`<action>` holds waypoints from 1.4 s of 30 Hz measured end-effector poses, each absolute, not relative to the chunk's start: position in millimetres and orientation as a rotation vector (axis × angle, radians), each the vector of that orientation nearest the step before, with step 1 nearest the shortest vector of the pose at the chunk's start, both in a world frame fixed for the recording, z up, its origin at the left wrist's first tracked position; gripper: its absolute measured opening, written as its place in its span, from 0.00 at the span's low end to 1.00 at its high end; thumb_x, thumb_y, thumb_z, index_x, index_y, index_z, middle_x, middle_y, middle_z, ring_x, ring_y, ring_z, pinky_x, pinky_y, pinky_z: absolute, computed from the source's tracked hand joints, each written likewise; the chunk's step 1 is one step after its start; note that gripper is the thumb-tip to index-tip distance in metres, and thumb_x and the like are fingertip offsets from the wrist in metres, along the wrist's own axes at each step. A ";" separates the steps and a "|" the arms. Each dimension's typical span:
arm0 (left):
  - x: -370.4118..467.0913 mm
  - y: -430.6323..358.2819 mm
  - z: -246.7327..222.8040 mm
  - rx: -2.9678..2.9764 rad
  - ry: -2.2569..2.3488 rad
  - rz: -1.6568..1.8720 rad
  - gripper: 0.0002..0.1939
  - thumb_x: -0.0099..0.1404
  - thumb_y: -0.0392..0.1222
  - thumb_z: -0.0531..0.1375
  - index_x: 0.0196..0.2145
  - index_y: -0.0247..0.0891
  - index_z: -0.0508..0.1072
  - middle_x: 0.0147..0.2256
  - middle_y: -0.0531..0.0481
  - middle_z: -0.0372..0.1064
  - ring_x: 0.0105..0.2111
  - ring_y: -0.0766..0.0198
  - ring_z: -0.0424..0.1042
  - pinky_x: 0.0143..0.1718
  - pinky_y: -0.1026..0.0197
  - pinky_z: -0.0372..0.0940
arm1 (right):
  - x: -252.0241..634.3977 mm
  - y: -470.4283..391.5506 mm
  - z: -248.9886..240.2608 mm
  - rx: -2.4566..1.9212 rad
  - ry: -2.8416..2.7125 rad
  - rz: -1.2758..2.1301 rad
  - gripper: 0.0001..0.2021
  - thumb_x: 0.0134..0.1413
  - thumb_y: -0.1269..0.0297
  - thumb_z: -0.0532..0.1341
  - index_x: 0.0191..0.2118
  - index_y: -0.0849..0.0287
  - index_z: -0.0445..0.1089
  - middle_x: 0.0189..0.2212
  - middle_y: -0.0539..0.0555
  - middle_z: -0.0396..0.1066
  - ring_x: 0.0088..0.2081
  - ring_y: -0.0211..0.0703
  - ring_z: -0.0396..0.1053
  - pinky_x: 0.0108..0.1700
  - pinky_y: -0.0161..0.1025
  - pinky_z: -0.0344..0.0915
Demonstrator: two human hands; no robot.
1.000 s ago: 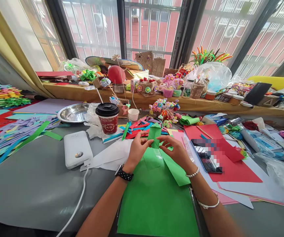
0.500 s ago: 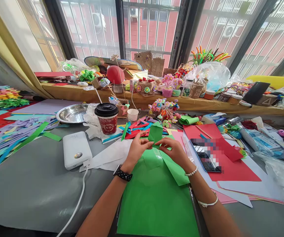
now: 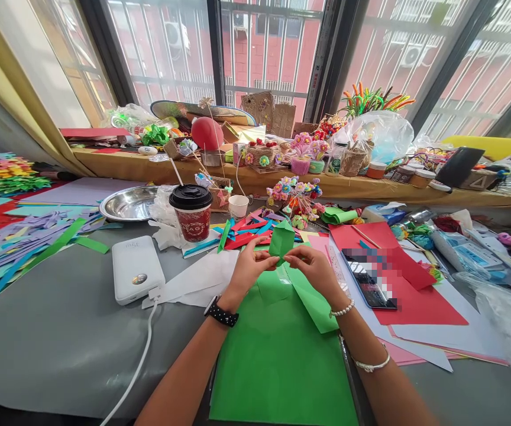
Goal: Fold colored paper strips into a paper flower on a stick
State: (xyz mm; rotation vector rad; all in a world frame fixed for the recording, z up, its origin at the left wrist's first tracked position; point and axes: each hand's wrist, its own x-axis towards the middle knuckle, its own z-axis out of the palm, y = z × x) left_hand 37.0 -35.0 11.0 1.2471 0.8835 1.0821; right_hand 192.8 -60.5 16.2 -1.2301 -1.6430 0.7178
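Observation:
A small folded piece of green paper (image 3: 282, 241) is held up between both hands over the table. My left hand (image 3: 252, 266) pinches its lower left side, and the fingertips of my right hand (image 3: 312, 270) grip its lower right corner. Beneath my hands lies a large green sheet (image 3: 282, 361). Near its top rest a smaller green piece (image 3: 274, 287) and a lighter green strip (image 3: 315, 302) slanting to the right.
Left stand a white power bank (image 3: 137, 270) with a cable, a dark red coffee cup (image 3: 193, 222) and a metal bowl (image 3: 125, 204). Cut paper strips (image 3: 255, 228) lie behind my hands. Rightward are a phone (image 3: 368, 281), red paper (image 3: 424, 307) and a clear ruler (image 3: 336, 266).
The folded green paper has shifted slightly right and turned a little. My right fingertips have moved down to its lower corner. My left hand keeps its pinch.

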 end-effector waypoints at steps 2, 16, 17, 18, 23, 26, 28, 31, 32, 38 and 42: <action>37.6 -35.8 11.7 1.234 0.881 1.072 0.33 0.44 0.37 0.64 0.48 0.34 0.57 0.20 0.58 0.61 0.24 0.67 0.68 0.30 0.60 0.66 | 191.3 -59.8 14.0 -1.243 -1.615 0.720 0.10 0.44 0.58 0.58 0.26 0.59 0.68 0.22 0.52 0.68 0.24 0.38 0.64 0.26 0.34 0.60; 37.9 -37.3 12.8 1.217 0.873 1.033 0.35 0.42 0.38 0.65 0.48 0.35 0.57 0.24 0.54 0.64 0.26 0.65 0.69 0.30 0.59 0.66 | 188.3 -60.0 9.8 -1.277 -1.646 0.590 0.10 0.45 0.57 0.57 0.26 0.59 0.67 0.23 0.52 0.68 0.23 0.38 0.63 0.24 0.35 0.59; 37.8 -37.2 12.6 1.219 0.868 1.030 0.35 0.42 0.38 0.65 0.47 0.34 0.57 0.25 0.53 0.65 0.26 0.65 0.69 0.30 0.60 0.66 | 187.8 -60.2 9.9 -1.273 -1.653 0.598 0.10 0.45 0.57 0.57 0.26 0.59 0.67 0.23 0.52 0.68 0.23 0.38 0.63 0.25 0.35 0.59; 37.7 -37.2 12.6 1.217 0.863 1.027 0.34 0.41 0.38 0.65 0.47 0.34 0.58 0.25 0.53 0.66 0.26 0.65 0.69 0.29 0.60 0.65 | 187.3 -60.4 9.8 -1.266 -1.657 0.613 0.10 0.46 0.58 0.57 0.26 0.59 0.67 0.24 0.52 0.68 0.24 0.38 0.63 0.25 0.35 0.60; 37.1 -37.0 13.5 1.179 0.888 1.060 0.32 0.41 0.39 0.65 0.44 0.34 0.60 0.25 0.51 0.68 0.27 0.64 0.69 0.30 0.61 0.63 | 185.5 -59.7 8.9 -1.195 -1.509 0.734 0.13 0.43 0.56 0.59 0.33 0.58 0.63 0.27 0.52 0.67 0.27 0.38 0.65 0.27 0.34 0.63; 36.0 -36.7 13.2 1.184 0.899 1.069 0.28 0.42 0.40 0.65 0.42 0.34 0.61 0.28 0.49 0.69 0.29 0.64 0.69 0.31 0.61 0.62 | 184.0 -59.2 9.5 -1.180 -1.395 0.813 0.16 0.41 0.56 0.60 0.35 0.58 0.60 0.27 0.51 0.65 0.26 0.37 0.65 0.25 0.34 0.64; 35.4 -36.2 12.6 1.188 0.893 1.064 0.27 0.43 0.40 0.64 0.42 0.34 0.61 0.29 0.48 0.70 0.29 0.64 0.69 0.32 0.61 0.62 | 182.9 -59.5 10.3 -1.179 -1.386 0.865 0.13 0.42 0.56 0.59 0.32 0.59 0.60 0.26 0.50 0.65 0.25 0.36 0.64 0.25 0.33 0.64; 35.4 -35.4 11.6 1.189 0.887 1.038 0.28 0.43 0.39 0.64 0.42 0.34 0.61 0.28 0.49 0.70 0.30 0.64 0.69 0.32 0.62 0.62 | 182.1 -60.1 10.7 -1.183 -1.425 0.896 0.11 0.44 0.56 0.57 0.27 0.60 0.61 0.23 0.50 0.64 0.23 0.35 0.64 0.26 0.33 0.64; 35.5 -35.0 11.3 1.188 0.881 1.024 0.28 0.43 0.39 0.65 0.42 0.34 0.61 0.28 0.49 0.70 0.29 0.64 0.69 0.31 0.62 0.62 | 182.3 -60.1 10.3 -1.190 -1.437 0.890 0.11 0.45 0.56 0.57 0.26 0.60 0.62 0.22 0.49 0.64 0.23 0.35 0.64 0.26 0.33 0.63; 36.4 -33.8 9.2 1.163 0.901 1.037 0.29 0.41 0.41 0.66 0.41 0.34 0.61 0.31 0.47 0.69 0.26 0.65 0.68 0.29 0.61 0.64 | 184.9 -58.2 5.7 -1.256 -1.497 0.851 0.13 0.43 0.54 0.57 0.25 0.60 0.63 0.19 0.50 0.64 0.22 0.37 0.64 0.26 0.35 0.63; 36.0 -34.5 9.4 1.156 0.890 1.056 0.29 0.40 0.41 0.66 0.41 0.35 0.61 0.29 0.49 0.69 0.27 0.65 0.68 0.29 0.61 0.64 | 183.1 -58.3 6.7 -1.238 -1.473 0.898 0.12 0.43 0.54 0.58 0.25 0.60 0.63 0.19 0.50 0.65 0.22 0.37 0.64 0.26 0.35 0.63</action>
